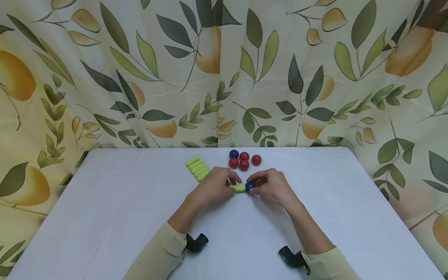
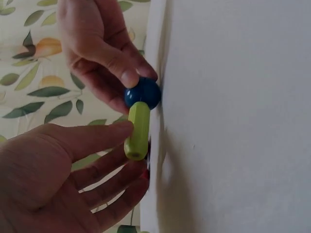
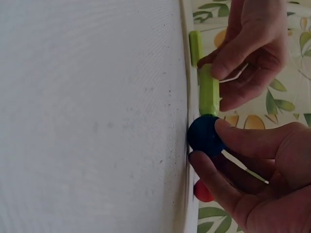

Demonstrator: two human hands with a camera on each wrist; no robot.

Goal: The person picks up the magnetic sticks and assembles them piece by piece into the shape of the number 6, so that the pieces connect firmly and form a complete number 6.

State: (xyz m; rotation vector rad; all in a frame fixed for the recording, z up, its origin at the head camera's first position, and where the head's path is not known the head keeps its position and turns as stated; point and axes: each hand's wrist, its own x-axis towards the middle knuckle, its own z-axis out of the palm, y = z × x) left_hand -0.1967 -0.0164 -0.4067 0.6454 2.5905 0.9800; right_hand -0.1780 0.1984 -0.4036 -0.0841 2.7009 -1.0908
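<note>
Over the middle of the table, my left hand (image 1: 216, 184) pinches a light green ribbed rod (image 1: 238, 188) between thumb and fingers. My right hand (image 1: 274, 189) grips a shiny dark blue ball (image 1: 250, 187) with thumb and fingertips. Rod and ball meet end to end, in line between the two hands. In the left wrist view the rod (image 2: 139, 133) shows a small hole in its near end, and its other end is against the blue ball (image 2: 142, 93). The right wrist view shows the rod (image 3: 209, 92) touching the ball (image 3: 206, 137), whose right side the thumb partly covers.
Several green rods (image 1: 196, 167) lie side by side behind my left hand. Beyond the hands sit several red balls (image 1: 244, 165) and one more blue ball (image 1: 233, 154), near the far edge of the white-covered table (image 1: 115, 210). A leaf-patterned curtain (image 1: 224, 85) hangs behind.
</note>
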